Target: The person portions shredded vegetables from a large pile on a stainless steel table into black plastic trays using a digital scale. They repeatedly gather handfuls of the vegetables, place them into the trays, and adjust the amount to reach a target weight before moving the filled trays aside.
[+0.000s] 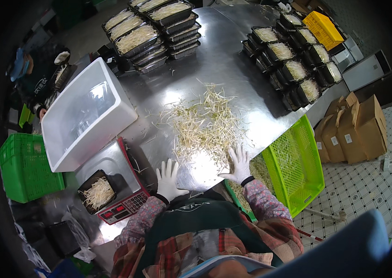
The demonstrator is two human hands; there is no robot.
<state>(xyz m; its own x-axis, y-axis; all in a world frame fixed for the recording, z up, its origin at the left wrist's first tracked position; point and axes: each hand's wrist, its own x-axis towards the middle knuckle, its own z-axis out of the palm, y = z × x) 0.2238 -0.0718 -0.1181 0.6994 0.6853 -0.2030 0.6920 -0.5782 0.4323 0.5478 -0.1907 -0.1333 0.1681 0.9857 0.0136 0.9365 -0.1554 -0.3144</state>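
A loose heap of bean sprouts [201,127] is spread over the stainless steel table [213,66] before me. My left hand [169,180], in a white glove, lies flat near the table's front edge with fingers apart, just left of the heap and holding nothing. The white-gloved right hand [240,165] is spread at the heap's near right side, its fingertips by the outermost sprouts. Left of my left hand, a black plastic tray of sprouts [99,194] rests on a digital scale [126,205] with a lit red display.
A white foam box [121,100] holds clear plastic. Stacked trays of sprouts [147,59] and more trays [296,71] stand farther back. A lime-green basket [312,166] sits at right near cardboard boxes [359,135]. At left are a green crate [26,166] and another person [39,78].
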